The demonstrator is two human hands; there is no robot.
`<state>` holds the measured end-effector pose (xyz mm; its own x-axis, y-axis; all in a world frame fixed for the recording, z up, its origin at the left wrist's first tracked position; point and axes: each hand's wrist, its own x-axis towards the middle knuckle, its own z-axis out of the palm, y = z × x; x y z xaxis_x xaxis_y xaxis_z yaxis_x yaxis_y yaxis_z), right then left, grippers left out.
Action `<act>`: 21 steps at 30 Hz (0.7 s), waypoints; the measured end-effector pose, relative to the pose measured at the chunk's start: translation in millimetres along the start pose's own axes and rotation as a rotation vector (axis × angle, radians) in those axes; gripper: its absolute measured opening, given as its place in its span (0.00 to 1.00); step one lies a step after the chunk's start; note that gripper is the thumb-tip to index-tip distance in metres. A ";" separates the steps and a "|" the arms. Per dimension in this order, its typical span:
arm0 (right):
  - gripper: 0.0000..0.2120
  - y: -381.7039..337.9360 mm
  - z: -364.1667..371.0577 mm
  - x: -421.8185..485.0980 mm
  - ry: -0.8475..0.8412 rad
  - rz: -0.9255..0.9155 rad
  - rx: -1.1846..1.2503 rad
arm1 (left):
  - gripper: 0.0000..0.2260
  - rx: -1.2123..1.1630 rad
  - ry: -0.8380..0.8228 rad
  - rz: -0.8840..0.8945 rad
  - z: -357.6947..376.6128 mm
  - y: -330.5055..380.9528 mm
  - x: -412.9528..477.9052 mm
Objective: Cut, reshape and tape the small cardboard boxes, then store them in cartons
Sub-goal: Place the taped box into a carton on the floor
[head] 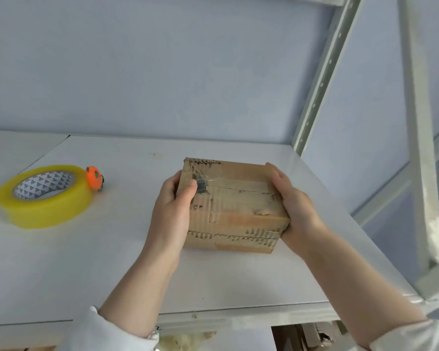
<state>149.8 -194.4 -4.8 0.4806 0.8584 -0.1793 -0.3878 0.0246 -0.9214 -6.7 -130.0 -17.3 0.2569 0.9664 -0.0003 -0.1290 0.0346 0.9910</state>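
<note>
A small brown cardboard box (pixel 235 198), worn and patched with clear tape, sits on the white shelf board (pixel 112 262) near its right end. My left hand (pixel 173 206) grips the box's left side, thumb curled over the top face. My right hand (pixel 293 201) holds the right side, palm against the wall, fingers along the far edge. A yellow roll of packing tape (pixel 43 196) lies flat at the left of the shelf. A small orange tape cutter (pixel 94 179) is fixed to its free end.
The shelf belongs to a pale metal rack with perforated uprights (pixel 319 79) and a diagonal brace (pixel 421 138) at the right. A pale blue wall (pixel 162 67) stands behind. Cardboard scraps (pixel 312 335) show below the shelf's front edge.
</note>
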 end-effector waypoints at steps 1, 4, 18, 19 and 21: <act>0.12 -1.8 -1.6 -6.5 0.026 -0.018 -0.018 | 0.13 -0.003 -0.028 0.012 0.5 1.6 -3.2; 0.10 -2.3 -5.4 -34.0 0.109 -0.079 -0.067 | 0.12 -0.018 -0.144 0.056 -2.9 7.3 -16.6; 0.08 41.3 -28.8 -206.2 0.632 -0.189 0.066 | 0.10 0.041 -0.474 0.043 0.4 -0.7 -116.1; 0.09 39.7 -36.4 -220.0 0.681 -0.210 0.068 | 0.10 0.037 -0.505 0.042 8.2 -1.5 -127.9; 0.09 35.5 -54.7 -245.2 0.767 -0.257 0.091 | 0.09 0.025 -0.584 0.048 25.4 -4.1 -151.0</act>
<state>61.2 -432.0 -12.4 0.9556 0.2310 -0.1828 -0.2386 0.2429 -0.9402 -20.7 -282.5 -17.9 0.7376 0.6660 0.1117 -0.1333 -0.0186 0.9909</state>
